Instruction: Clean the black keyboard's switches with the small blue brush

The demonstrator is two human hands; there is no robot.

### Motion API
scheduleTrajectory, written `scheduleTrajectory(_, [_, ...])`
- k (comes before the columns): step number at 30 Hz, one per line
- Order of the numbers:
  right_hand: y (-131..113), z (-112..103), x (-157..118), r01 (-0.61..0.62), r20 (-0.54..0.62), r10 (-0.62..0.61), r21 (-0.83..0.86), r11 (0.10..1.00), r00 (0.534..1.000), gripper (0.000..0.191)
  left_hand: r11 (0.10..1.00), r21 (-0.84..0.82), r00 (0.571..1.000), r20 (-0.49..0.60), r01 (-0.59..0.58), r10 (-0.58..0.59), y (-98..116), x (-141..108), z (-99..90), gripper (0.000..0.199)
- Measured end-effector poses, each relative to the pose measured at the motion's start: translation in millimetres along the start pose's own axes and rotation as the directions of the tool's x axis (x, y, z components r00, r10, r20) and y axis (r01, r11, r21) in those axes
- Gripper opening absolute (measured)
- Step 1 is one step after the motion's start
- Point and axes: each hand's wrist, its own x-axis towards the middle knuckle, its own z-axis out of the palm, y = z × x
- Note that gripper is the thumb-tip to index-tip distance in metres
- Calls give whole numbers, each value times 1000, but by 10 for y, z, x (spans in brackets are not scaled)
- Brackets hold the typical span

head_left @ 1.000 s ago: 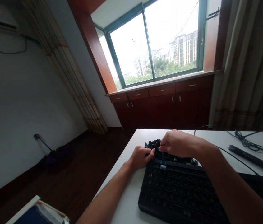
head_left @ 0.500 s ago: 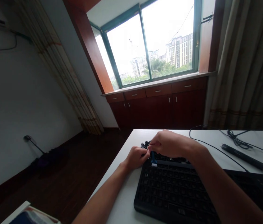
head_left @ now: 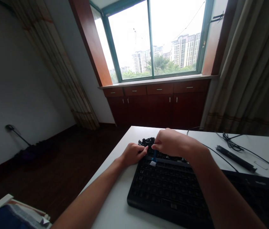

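Right hand [head_left: 171,140] has shifted slightly right along the far-left edge of the keyboard [head_left: 163,184], opening a gap from the left hand [head_left: 132,153]. Right fingers pinch the blue brush [head_left: 155,154]; bristles [head_left: 153,163] now lean left, suggesting a lateral stroke. Left fingers: curled, grip indeterminable.

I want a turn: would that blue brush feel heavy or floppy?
The blue brush is probably light: it's small, and the right hand just pinches it. Its handle is likely stiff, as it looks straight. The white bristles may bend, since they look like a fine tuft.
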Motion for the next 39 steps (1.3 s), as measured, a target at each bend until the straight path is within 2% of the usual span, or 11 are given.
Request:
scheduleTrajectory(11, [37,-108,-94,-83,-15,82,-125,989,997,28,1000,-17,999,-37,-23,22,31,4,-8,51])
scheduleTrajectory(21, [31,-44,-53,-52,42,55,-68,996,998,32,1000,-17,998,-51,-23,22,33,2,8,52])
scheduleTrajectory(25, [75,-29,3,-115,98,116,-16,993,988,31,1000,-16,998,-48,-27,27,42,5,-9,52])
scheduleTrajectory(30, [103,-63,-28,-150,87,150,-9,989,985,28,999,-16,999,-35,-32,32,52,6,-27,52])
scheduleTrajectory(35, [86,-137,-114,-274,71,276,-43,961,959,24,1000,-13,999,-34,-27,27,48,-2,-22,52])
scheduleTrajectory(39, [78,-109,-83,-263,67,265,-38,964,962,23,1000,-5,999,-35,-26,26,45,0,-16,52])
